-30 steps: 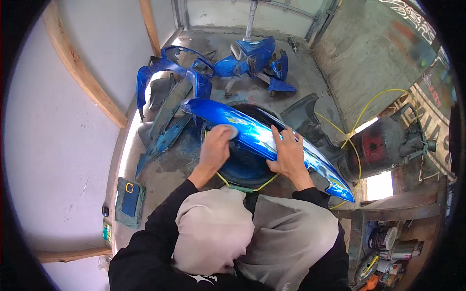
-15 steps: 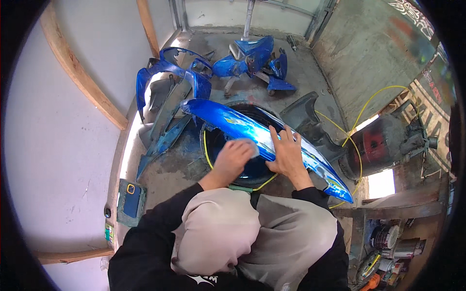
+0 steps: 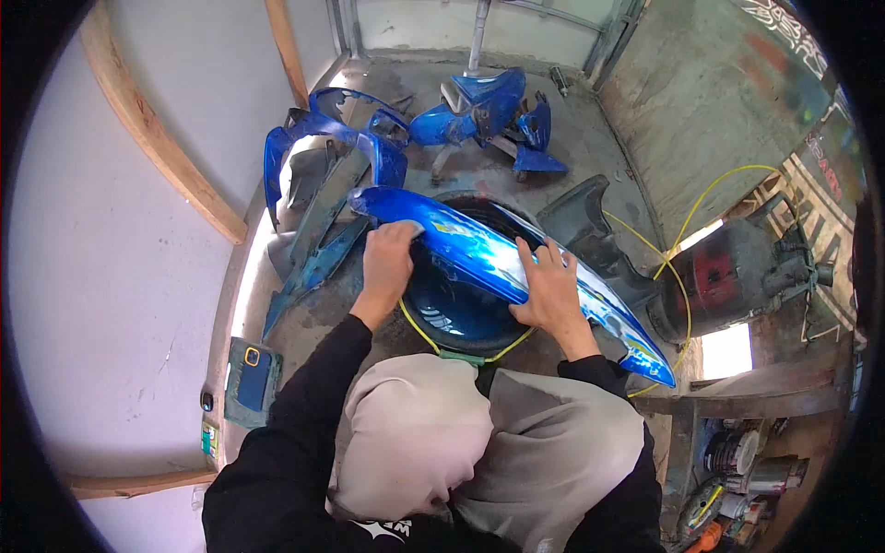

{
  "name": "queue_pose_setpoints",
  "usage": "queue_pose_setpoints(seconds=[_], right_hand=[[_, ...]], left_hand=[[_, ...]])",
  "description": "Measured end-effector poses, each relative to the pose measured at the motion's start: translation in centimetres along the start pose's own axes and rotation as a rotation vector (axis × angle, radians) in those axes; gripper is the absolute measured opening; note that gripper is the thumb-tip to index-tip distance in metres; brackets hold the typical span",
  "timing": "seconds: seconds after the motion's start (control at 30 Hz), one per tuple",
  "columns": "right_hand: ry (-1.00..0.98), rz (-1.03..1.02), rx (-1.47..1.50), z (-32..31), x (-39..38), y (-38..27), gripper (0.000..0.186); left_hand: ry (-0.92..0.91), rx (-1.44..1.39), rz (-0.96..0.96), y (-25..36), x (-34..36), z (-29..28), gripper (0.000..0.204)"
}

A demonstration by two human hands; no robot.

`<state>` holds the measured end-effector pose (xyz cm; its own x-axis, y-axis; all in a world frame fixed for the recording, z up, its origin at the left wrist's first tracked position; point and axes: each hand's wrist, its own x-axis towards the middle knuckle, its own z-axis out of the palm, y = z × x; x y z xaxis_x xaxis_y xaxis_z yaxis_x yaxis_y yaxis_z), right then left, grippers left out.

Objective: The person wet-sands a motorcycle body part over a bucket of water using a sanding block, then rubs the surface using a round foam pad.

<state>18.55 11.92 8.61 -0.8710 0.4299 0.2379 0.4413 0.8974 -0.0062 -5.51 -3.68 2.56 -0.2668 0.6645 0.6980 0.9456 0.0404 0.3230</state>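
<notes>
A long, curved blue-and-white motorcycle body panel lies slantwise over a round black tub of dark liquid. Its finish is patchy, with whitish and yellowish areas. My left hand is closed on a small pale grey pad, mostly hidden by the fingers, and presses it to the panel's near edge toward the left end. Around the panel's middle my right hand keeps a grip, thumb at the near edge and fingers spread over the top.
More blue body panels lie on the concrete floor beyond the tub, with a blue frame-like piece at left. A dark air tank with a yellow hose stands right. A phone rests left; shelves hold cans.
My left hand has moved left and away from me along the panel with the pale grey pad, from near the middle toward the left end. My right hand keeps its hold.
</notes>
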Motion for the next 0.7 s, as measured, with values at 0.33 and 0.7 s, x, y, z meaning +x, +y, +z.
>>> queue_pose_setpoints(seconds=[0.33,0.7], right_hand=[[0.012,-0.008,0.018,0.2,-0.1,0.8,0.111],[0.016,0.011,0.022,0.7,0.1,1.4,0.110]], left_hand=[[-0.044,-0.148,0.110,1.7,0.3,0.1,0.036],[-1.093,0.278,0.299,-2.7,12.6,-6.8,0.037]])
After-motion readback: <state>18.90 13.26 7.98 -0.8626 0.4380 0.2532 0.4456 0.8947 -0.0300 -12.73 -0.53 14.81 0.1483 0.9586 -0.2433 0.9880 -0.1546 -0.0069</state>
